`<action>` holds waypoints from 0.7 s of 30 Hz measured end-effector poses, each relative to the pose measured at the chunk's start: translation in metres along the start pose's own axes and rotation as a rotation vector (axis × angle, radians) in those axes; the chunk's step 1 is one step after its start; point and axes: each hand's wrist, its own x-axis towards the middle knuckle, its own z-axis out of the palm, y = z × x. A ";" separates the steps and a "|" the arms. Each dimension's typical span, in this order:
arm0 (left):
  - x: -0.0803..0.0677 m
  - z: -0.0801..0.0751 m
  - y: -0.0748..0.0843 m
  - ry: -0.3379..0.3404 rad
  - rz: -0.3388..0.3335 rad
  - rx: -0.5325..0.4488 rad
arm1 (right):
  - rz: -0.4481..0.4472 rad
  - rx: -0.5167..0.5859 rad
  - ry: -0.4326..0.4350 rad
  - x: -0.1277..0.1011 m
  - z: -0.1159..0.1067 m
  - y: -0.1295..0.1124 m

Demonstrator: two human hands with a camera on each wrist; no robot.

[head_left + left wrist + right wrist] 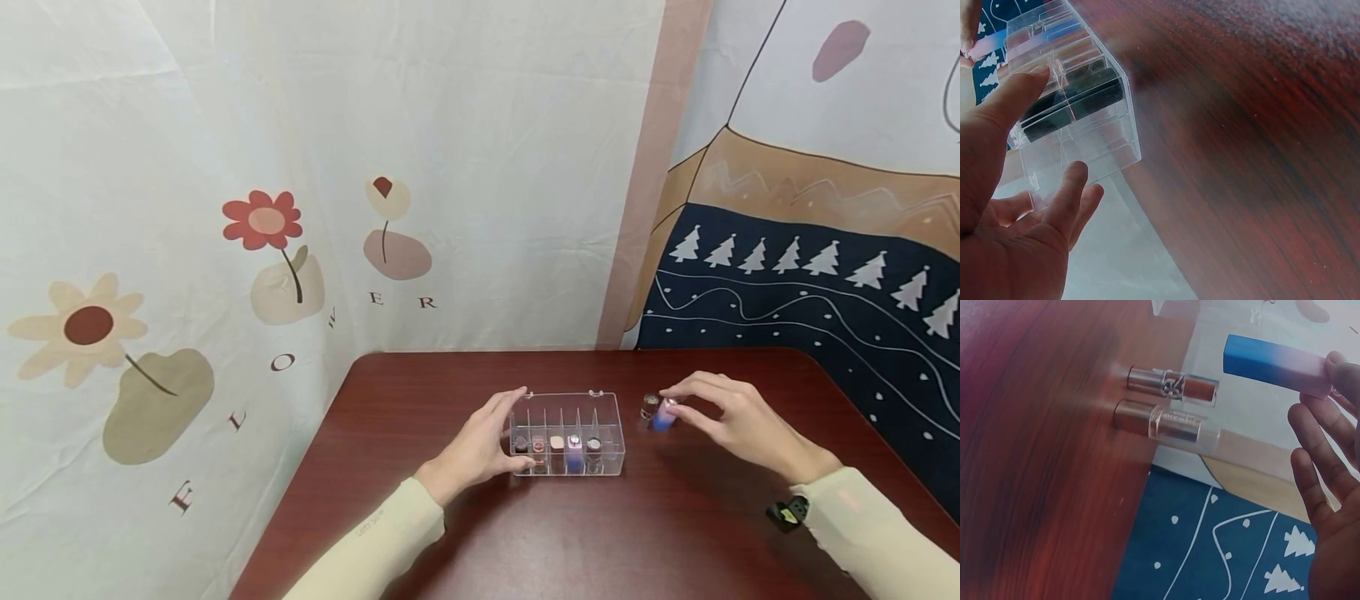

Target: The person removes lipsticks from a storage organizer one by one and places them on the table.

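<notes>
A clear organiser box (609,440) with several lipsticks in its slots lies on the dark red table (570,533). My left hand (517,429) holds its left end, thumb on the top rim and fingers at the front; in the left wrist view the left hand (1057,122) clasps the box (1094,134) the same way. To the right, my right hand (670,406) pinches a blue-to-pink tube (663,417). In the right wrist view, fingertips (1341,369) hold the tube (1272,365) by its pink end, off the table. Two brown lipsticks (1172,384) with clear caps stand beside it.
The table stands in a corner. A flower-print cloth (262,250) hangs to the left and behind. A dark blue tree-print cloth (810,300) hangs at the right, close to the table's right edge. A black device (787,512) sits at my right wrist.
</notes>
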 end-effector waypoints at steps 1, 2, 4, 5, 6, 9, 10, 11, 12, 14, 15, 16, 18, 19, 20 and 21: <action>0.000 0.000 0.000 -0.002 -0.001 -0.002 | 0.003 -0.001 -0.001 -0.001 0.000 0.001; 0.000 0.000 0.000 -0.003 -0.002 -0.005 | 0.011 0.000 -0.003 -0.002 -0.001 0.002; 0.000 0.000 0.000 -0.005 -0.001 -0.017 | 0.027 -0.003 -0.007 -0.004 -0.002 0.003; 0.000 0.000 0.000 -0.006 0.001 -0.021 | 0.037 -0.006 -0.010 -0.005 -0.002 0.004; 0.000 0.000 -0.001 -0.005 0.004 -0.024 | 0.045 -0.008 -0.011 -0.006 -0.003 0.005; 0.000 0.001 -0.001 -0.001 0.014 -0.019 | 0.070 -0.013 -0.021 -0.009 -0.004 0.009; 0.000 0.001 -0.002 0.002 0.018 -0.011 | 0.076 -0.015 -0.024 -0.010 -0.005 0.011; 0.000 0.001 -0.002 0.003 0.020 -0.004 | 0.078 -0.017 -0.024 -0.011 -0.005 0.012; 0.001 0.001 -0.002 0.005 0.022 0.003 | 0.080 -0.017 -0.024 -0.012 -0.005 0.014; 0.001 0.001 -0.001 0.008 0.023 0.015 | 0.087 -0.021 -0.022 -0.014 -0.006 0.017; 0.001 0.001 -0.001 0.008 0.024 0.018 | 0.089 -0.023 -0.019 -0.015 -0.007 0.018; 0.001 0.000 -0.001 0.008 0.023 0.020 | 0.092 -0.027 -0.016 -0.016 -0.007 0.019; 0.001 0.000 0.000 0.007 0.020 0.024 | 0.101 -0.029 -0.013 -0.017 -0.007 0.021; 0.001 0.000 0.000 0.005 0.019 0.022 | 0.107 -0.029 -0.012 -0.018 -0.008 0.021; 0.001 0.000 0.000 0.004 0.018 0.022 | 0.113 -0.027 -0.012 -0.018 -0.008 0.022; 0.001 0.000 0.001 0.003 0.017 0.020 | 0.118 -0.028 -0.011 -0.019 -0.008 0.023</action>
